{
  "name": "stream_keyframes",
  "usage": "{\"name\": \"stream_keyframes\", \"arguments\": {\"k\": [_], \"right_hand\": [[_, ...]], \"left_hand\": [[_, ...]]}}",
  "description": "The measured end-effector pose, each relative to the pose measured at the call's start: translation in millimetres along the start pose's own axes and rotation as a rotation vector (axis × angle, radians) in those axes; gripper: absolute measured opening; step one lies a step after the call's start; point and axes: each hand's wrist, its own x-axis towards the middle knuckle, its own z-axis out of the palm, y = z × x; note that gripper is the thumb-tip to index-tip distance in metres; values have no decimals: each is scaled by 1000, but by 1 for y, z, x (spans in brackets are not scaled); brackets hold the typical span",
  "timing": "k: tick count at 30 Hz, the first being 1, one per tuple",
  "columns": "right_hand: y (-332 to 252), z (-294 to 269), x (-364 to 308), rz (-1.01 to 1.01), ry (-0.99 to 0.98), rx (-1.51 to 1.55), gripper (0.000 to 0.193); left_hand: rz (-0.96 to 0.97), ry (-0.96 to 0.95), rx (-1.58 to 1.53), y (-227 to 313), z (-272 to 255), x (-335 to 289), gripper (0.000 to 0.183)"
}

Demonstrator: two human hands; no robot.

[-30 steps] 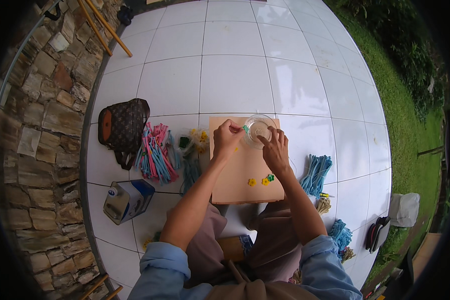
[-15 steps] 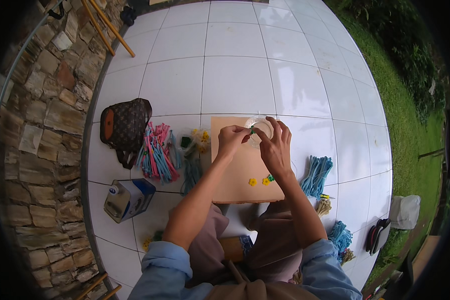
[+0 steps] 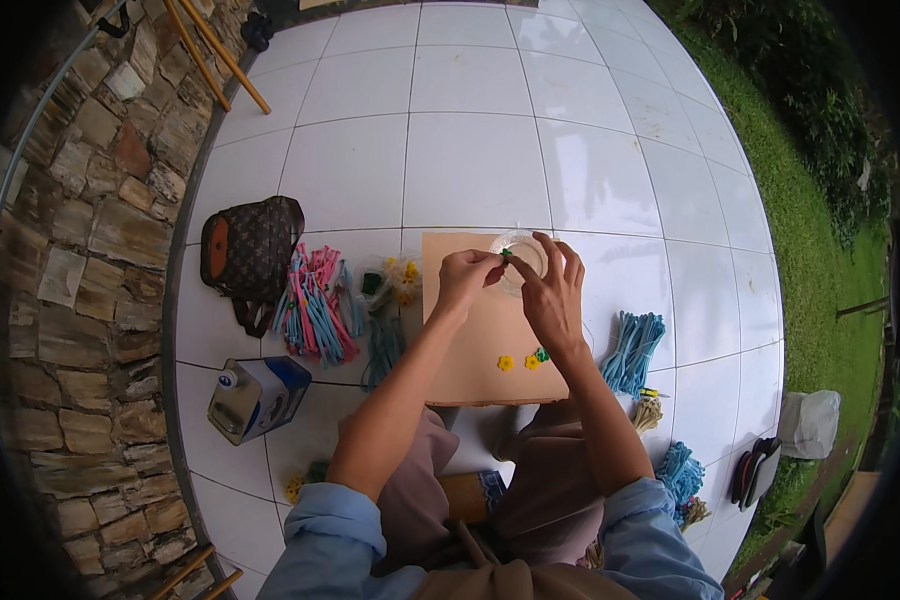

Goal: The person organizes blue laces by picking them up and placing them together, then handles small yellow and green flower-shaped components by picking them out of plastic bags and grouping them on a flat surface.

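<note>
My left hand [image 3: 468, 282] is closed in a pinch on a small green piece [image 3: 507, 254], perhaps a plastic leaf or flower. My right hand [image 3: 552, 288] reaches its index finger to that same piece, its other fingers spread over the far side of a clear round dish [image 3: 505, 285]. The right thumb is hidden. Beneath both hands lies a tan board [image 3: 460, 350]. Towards its near right part rest two yellow flower pieces [image 3: 505, 363] and a green piece [image 3: 543, 355], partly covered by my right forearm.
Left of the board are pink and blue bundled strands [image 3: 315, 305], a brown patterned bag [image 3: 250, 250], a metal can [image 3: 255, 400] and a clear bag with green pieces [image 3: 372, 284]. Blue bundles [image 3: 634, 352] lie right. A stone wall [image 3: 100, 300] borders the left, grass [image 3: 810, 270] the right.
My hands stay almost in place over the dish. The green piece has shifted very slightly at the fingertips.
</note>
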Motion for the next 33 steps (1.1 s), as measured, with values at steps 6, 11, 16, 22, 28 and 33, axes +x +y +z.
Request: {"name": "stream_keyframes", "arguments": {"k": [6, 11, 16, 22, 28, 33], "right_hand": [[4, 2, 2, 194, 69, 239, 41], [32, 3, -4, 438, -29, 606, 30], [42, 14, -22, 492, -165, 675, 27], [48, 18, -31, 419, -290, 628, 26], [44, 12, -32, 391, -455, 621, 17], [53, 25, -40, 303, -304, 438, 25]], "left_hand": [[-20, -18, 23, 4, -3, -4, 18], [311, 93, 777, -25, -42, 5, 11], [109, 21, 877, -41, -82, 8, 13], [198, 92, 1150, -36, -69, -2, 10], [461, -93, 1079, -49, -38, -19, 26], [501, -510, 1095, -71, -9, -51, 27]]}}
